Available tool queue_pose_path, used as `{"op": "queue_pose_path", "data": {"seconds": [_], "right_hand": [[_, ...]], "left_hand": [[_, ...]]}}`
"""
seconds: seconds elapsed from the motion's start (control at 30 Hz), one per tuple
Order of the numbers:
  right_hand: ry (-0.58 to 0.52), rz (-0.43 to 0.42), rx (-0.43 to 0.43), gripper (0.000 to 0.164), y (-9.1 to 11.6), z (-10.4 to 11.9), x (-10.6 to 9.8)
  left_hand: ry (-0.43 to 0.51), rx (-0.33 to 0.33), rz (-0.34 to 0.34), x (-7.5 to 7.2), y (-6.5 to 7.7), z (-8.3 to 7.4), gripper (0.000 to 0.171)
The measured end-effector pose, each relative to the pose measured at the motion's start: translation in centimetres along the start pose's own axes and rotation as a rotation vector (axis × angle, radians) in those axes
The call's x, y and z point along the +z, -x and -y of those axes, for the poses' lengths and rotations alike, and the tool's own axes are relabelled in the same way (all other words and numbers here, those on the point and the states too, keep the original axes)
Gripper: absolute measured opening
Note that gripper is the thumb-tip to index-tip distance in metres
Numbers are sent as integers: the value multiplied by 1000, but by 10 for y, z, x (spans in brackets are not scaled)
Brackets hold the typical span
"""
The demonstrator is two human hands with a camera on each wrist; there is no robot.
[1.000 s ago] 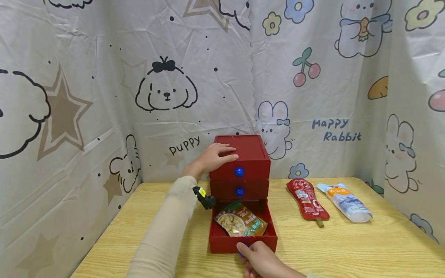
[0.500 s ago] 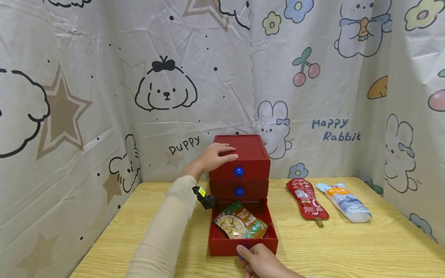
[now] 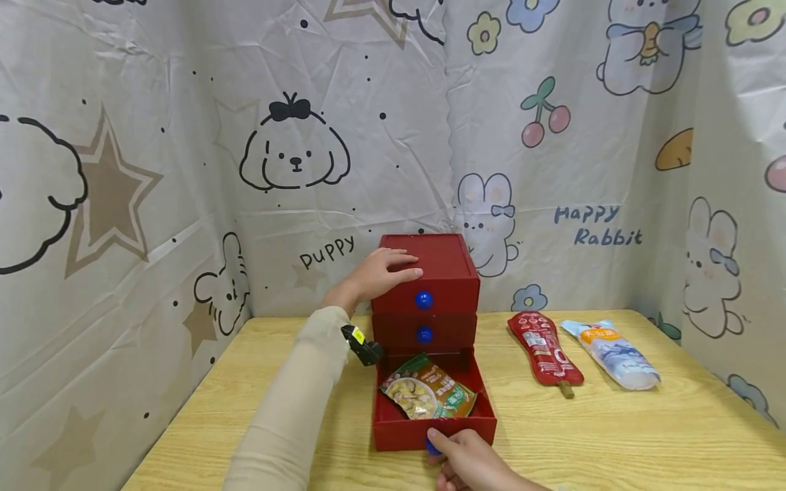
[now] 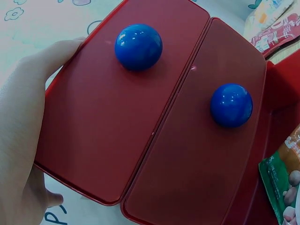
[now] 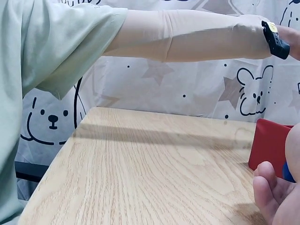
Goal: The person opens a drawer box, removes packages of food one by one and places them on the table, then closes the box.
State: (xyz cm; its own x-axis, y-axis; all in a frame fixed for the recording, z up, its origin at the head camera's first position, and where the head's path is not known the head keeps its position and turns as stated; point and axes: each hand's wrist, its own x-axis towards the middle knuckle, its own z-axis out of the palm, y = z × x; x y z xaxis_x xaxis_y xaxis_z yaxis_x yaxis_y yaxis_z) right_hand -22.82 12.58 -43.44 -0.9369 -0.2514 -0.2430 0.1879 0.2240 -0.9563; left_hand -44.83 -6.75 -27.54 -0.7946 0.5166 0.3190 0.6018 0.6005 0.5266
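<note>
My left hand (image 3: 383, 273) rests on the top of a red three-drawer cabinet (image 3: 430, 254), its fingers lying over the left side of the top. My right hand (image 3: 467, 457) pinches the blue knob (image 3: 432, 447) of the bottom drawer (image 3: 393, 435), which is pulled well out. Inside that drawer lies a brown and green food packet (image 3: 430, 389), tilted against its walls. The two upper drawers are closed, each with a round blue knob, seen close in the left wrist view as an upper knob (image 4: 138, 47) and a middle knob (image 4: 231, 105).
On the wooden table (image 3: 614, 436), right of the cabinet, lie a red spouted pouch (image 3: 543, 351) and a white-blue bag (image 3: 614, 354) side by side. A printed curtain (image 3: 307, 225) stands behind and at both sides.
The bottom drawer has come slightly further out toward me, with my right hand staying on its knob. My left hand keeps its place on the cabinet. The head view has tilted slightly.
</note>
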Motion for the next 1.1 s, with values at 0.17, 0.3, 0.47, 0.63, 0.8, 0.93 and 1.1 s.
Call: {"op": "queue_pose_path", "data": {"seconds": [0.17, 0.3, 0.47, 0.63, 0.8, 0.93, 1.1], "right_hand": [[-31, 18, 4, 46, 1, 1, 1], [-39, 10, 16, 45, 1, 1, 2], [19, -21, -2, 46, 1, 0, 1], [121, -44, -6, 48, 3, -1, -4], [199, 15, -26, 47, 1, -7, -14], [195, 206, -73, 51, -30, -44, -40], [287, 301, -97, 42, -18, -19, -47]], "left_hand": [[-4, -3, 4, 0, 0, 1, 58], [-4, -5, 7, 1, 0, 1, 58], [8, -1, -3, 1, 0, 1, 58], [-7, -3, 5, 2, 1, 2, 57], [-2, 9, -7, 2, 0, 2, 56], [2, 14, -16, 0, -1, 0, 56], [-13, 14, -9, -1, -1, -1, 57]]}}
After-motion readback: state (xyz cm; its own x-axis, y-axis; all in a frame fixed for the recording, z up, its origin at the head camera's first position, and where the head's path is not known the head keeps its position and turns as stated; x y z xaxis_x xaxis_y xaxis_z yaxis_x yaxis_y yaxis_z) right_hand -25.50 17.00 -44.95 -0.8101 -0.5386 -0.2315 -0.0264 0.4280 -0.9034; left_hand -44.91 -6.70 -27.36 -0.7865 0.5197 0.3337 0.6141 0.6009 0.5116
